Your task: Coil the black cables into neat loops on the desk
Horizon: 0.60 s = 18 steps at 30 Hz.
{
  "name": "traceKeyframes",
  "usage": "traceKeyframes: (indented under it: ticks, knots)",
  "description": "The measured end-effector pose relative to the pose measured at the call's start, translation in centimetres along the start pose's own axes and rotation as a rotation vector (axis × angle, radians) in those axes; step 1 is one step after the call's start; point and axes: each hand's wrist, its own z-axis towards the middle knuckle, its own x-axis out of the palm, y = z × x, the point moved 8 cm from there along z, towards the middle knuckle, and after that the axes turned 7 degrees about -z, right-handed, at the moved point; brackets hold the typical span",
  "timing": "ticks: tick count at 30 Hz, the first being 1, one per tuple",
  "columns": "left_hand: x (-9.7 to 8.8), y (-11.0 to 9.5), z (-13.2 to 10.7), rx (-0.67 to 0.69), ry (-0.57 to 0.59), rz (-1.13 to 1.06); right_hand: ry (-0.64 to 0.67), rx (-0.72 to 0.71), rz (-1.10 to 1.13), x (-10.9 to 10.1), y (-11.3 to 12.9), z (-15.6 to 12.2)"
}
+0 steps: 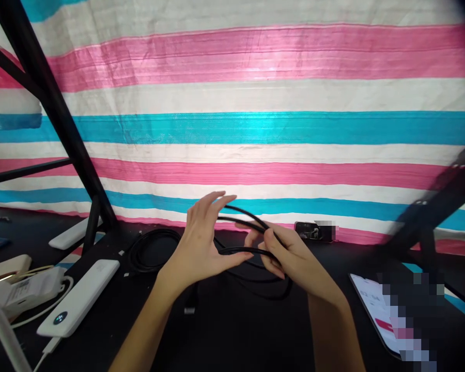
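Observation:
A black cable (251,250) is bent into loose loops between my two hands, above the black table. My right hand (290,253) is closed round several strands, its thumb on top. On the other side my left hand (199,245) has its fingers and thumb stretched wide apart. The loops run into its palm side, where their contact with the hand is partly hidden. More of the cable hangs in slack curves below the hands. A black plug with a metal end (189,307) lies under my left wrist.
Another coiled black cable (139,253) lies behind my left forearm. To the left are a white power bank (79,297), a second white block (72,235) and a power strip (34,289). A phone (375,310) lies right; a small black device (310,231) stands behind. Dark metal posts (58,113) frame a striped sheet (256,129).

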Motion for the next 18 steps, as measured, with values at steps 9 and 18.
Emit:
traceKeyframes:
  ticks: [9,18]
  knots:
    - [0.4,6.7,-0.6,-0.536,-0.262,-0.699,-0.217,-0.085,-0.261,-2.3,0.6,0.6]
    - [2.2,7.7,-1.5,-0.792,-0.525,-1.470,-0.453,-0.073,0.547,-2.2,-2.8,3.0]
